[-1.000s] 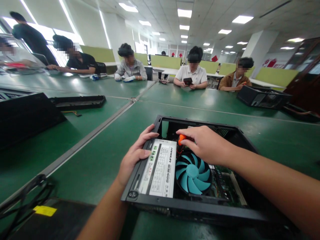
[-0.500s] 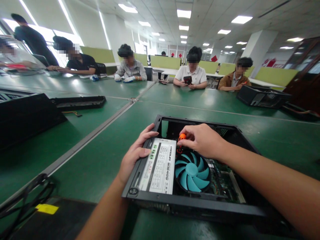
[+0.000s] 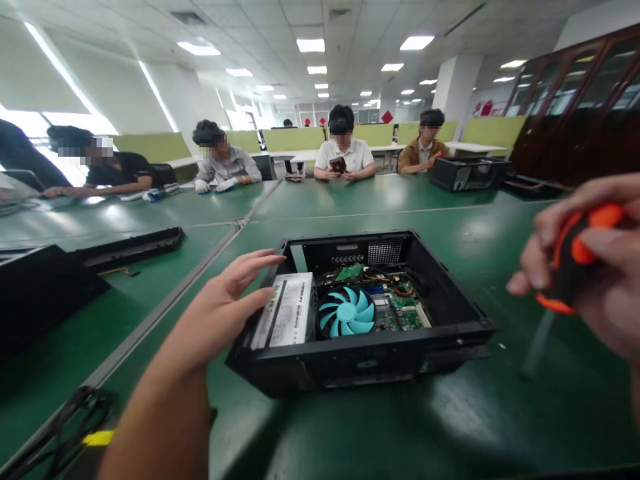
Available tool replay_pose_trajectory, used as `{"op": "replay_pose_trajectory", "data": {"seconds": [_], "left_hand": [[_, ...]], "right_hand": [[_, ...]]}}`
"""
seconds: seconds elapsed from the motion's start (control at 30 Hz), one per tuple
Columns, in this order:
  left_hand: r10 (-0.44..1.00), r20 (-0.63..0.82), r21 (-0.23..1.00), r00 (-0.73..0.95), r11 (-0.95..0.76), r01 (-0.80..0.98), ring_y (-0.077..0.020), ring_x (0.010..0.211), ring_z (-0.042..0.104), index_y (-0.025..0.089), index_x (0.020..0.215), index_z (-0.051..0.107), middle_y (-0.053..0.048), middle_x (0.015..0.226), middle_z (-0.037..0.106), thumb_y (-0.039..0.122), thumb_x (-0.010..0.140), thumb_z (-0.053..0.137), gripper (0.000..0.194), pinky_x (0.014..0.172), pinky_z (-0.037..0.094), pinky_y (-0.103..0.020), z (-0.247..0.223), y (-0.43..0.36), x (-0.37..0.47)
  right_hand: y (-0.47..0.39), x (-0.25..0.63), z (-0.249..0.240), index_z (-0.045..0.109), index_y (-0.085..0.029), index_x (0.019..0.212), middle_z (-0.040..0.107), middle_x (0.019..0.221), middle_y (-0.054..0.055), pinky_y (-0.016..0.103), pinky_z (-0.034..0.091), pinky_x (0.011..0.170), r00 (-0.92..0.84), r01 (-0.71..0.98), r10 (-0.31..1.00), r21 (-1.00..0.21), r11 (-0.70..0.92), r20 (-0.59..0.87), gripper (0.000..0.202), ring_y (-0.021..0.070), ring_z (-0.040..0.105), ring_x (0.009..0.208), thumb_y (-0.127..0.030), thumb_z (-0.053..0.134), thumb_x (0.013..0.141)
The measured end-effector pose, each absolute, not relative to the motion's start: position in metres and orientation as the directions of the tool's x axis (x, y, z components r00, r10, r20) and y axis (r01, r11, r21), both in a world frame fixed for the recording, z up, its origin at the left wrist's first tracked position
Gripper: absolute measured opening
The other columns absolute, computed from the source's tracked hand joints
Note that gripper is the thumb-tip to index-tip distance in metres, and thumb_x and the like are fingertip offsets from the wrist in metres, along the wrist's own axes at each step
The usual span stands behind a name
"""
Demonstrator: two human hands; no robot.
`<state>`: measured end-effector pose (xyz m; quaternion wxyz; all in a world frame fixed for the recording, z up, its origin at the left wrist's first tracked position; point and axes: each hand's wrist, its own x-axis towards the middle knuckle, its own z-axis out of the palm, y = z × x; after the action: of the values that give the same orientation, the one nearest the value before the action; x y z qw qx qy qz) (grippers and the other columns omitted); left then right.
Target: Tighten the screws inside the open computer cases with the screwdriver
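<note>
In front of me a black computer case [image 3: 370, 360] lies on its side with its top face uncovered. Inside it sit a silver power supply [image 3: 286, 310] with a printed label, a cooling fan [image 3: 346, 312] with teal blades and a green motherboard [image 3: 410, 310]. My left hand [image 3: 235, 293] rests on the case's left edge beside the power supply, fingers stretched out. Away from the case at the right, my right hand [image 3: 595, 260] grips a screwdriver [image 3: 567, 273] by its orange and black handle. The screwdriver's shaft points down and is blurred.
Left on the green table [image 3: 280, 433] lie a black panel [image 3: 40, 293], a long black frame piece [image 3: 130, 248] and dark cables [image 3: 65, 420]. Several people sit across the table. Another computer case [image 3: 470, 173] stands at the far right.
My right hand has lifted out of the case and moved right with the screwdriver. My left hand stays at the left edge, its fingers straighter. The view has turned right.
</note>
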<state>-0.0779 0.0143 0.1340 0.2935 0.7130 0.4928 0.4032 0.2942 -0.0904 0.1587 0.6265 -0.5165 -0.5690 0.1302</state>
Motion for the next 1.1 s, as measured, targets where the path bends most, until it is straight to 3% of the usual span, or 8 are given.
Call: {"op": "replay_pose_trajectory", "data": {"seconds": [0.07,0.17,0.23,0.3,0.43,0.67,0.83,1.1], "left_hand": [[0.898,0.330,0.654,0.291,-0.439,0.616,-0.0319,0.103,0.064,0.030,0.109,0.074,-0.004,0.116,0.070,0.046,0.072,0.069,0.041,0.093,0.052,-0.042,0.153,-0.003,-0.054],[0.874,0.174,0.453,0.454,-0.480,0.751,-0.0241,0.068,0.065,0.028,0.112,0.073,-0.003,0.083,0.074,0.049,0.076,0.064,0.043,0.068,0.053,-0.035,0.163,-0.017,0.000],[0.842,0.025,0.288,0.539,-0.522,0.803,-0.0237,0.067,0.065,0.027,0.103,0.077,-0.004,0.077,0.074,0.049,0.076,0.063,0.037,0.066,0.050,-0.033,0.157,-0.014,0.039],[0.835,-0.105,0.108,0.540,-0.530,0.841,-0.0266,0.072,0.067,0.024,0.085,0.079,-0.007,0.077,0.074,0.050,0.073,0.063,0.033,0.067,0.049,-0.034,0.147,-0.003,0.070],[0.877,-0.191,-0.088,0.442,-0.463,0.882,-0.0350,0.078,0.068,0.017,0.067,0.076,-0.017,0.075,0.073,0.056,0.061,0.069,0.041,0.068,0.049,-0.038,0.131,0.024,0.096],[0.876,-0.273,-0.105,0.398,-0.438,0.893,-0.0287,0.066,0.065,0.019,0.048,0.068,-0.012,0.059,0.069,0.037,0.051,0.070,0.018,0.063,0.047,-0.033,0.128,0.041,0.077],[0.897,-0.208,-0.060,0.389,-0.409,0.911,-0.0232,0.059,0.060,0.020,0.048,0.068,-0.006,0.053,0.064,0.036,0.057,0.063,0.019,0.057,0.041,-0.030,0.145,0.044,0.056],[0.900,-0.170,0.162,0.402,-0.377,0.912,-0.0209,0.067,0.063,0.022,0.071,0.078,0.000,0.064,0.071,0.043,0.067,0.057,0.029,0.060,0.043,-0.027,0.149,0.050,0.033]], "right_hand": [[-0.115,0.313,0.120,0.059,-0.038,0.090,0.057,0.068,-0.001,0.037,0.041,0.039,0.378,0.184,0.863,-0.941,0.285,0.336,0.017,0.0118,0.043,0.034,-0.026,0.063,0.078],[-0.129,0.320,0.068,0.057,-0.034,0.115,0.067,0.080,0.003,0.037,0.051,0.049,0.373,0.277,0.921,-0.961,0.008,0.115,0.041,0.0185,0.060,0.047,-0.040,0.071,0.077],[-0.127,0.316,0.049,0.050,-0.026,0.134,0.071,0.104,0.009,0.042,0.058,0.069,0.303,0.370,0.947,-0.929,-0.013,0.108,0.065,0.0257,0.070,0.074,-0.046,0.072,0.077],[-0.122,0.311,0.041,0.047,-0.019,0.141,0.069,0.119,0.011,0.044,0.054,0.090,0.161,0.390,0.975,-0.918,0.077,0.150,0.071,0.0288,0.068,0.101,-0.043,0.071,0.078],[-0.112,0.306,0.042,0.057,-0.018,0.134,0.070,0.119,0.005,0.038,0.047,0.099,-0.008,0.460,0.958,-0.850,0.257,0.285,0.062,0.0264,0.064,0.111,-0.032,0.074,0.076],[-0.088,0.288,0.028,0.030,-0.020,0.153,0.071,0.119,0.007,0.037,0.049,0.093,-0.010,0.548,0.938,-0.783,0.294,0.346,0.104,0.0281,0.065,0.110,-0.031,0.083,0.064],[-0.066,0.261,0.024,0.026,-0.019,0.154,0.072,0.118,0.007,0.035,0.050,0.090,-0.027,0.576,0.942,-0.765,0.287,0.333,0.105,0.0273,0.066,0.107,-0.035,0.080,0.066],[-0.031,0.206,0.029,0.021,-0.015,0.155,0.073,0.112,0.011,0.032,0.051,0.085,-0.109,0.616,0.932,-0.712,0.337,0.346,0.104,0.0270,0.068,0.104,-0.036,0.077,0.071]]}}
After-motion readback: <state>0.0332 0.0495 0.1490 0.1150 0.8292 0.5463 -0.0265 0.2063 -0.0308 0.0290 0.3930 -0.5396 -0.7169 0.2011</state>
